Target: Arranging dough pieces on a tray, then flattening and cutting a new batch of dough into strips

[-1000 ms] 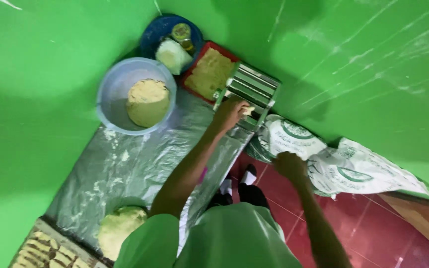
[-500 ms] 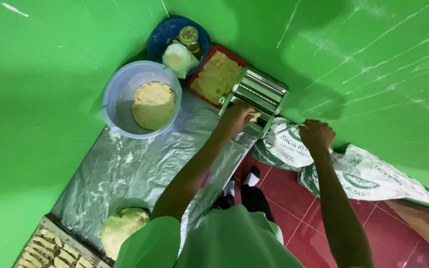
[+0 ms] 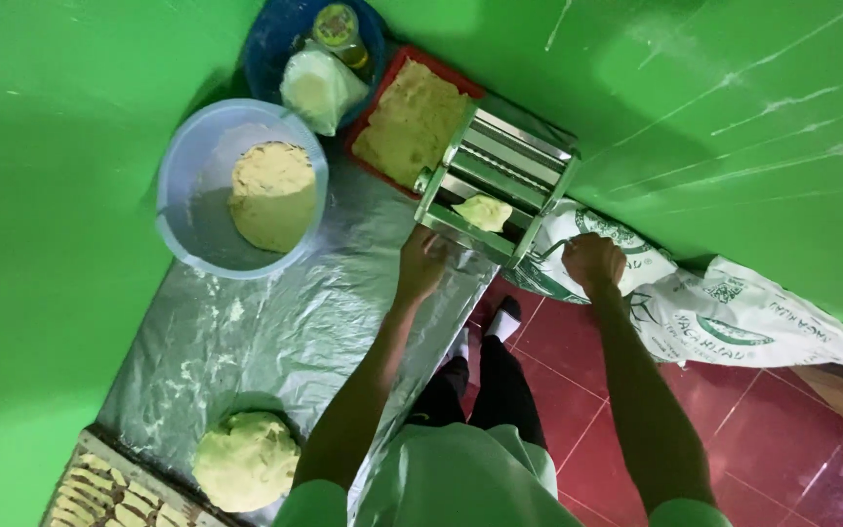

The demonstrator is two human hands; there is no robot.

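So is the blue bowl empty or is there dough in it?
Not empty: the blue bowl holds one round lump of pale yellow dough, sitting towards one side with bare bottom beside it.

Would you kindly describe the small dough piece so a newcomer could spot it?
Find the foil-covered table, then the metal roller machine at its edge. The small dough piece lies on that machine, pale yellow and flattened, far smaller than the dough balls elsewhere.

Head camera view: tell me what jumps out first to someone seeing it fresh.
The vivid green walls dominate, then the metal dough roller at the table's far edge with a small dough piece on it. The left hand rests just below the roller; the right hand grips its side crank. A pale blue bowl holding a dough ball sits on the foil-covered table.
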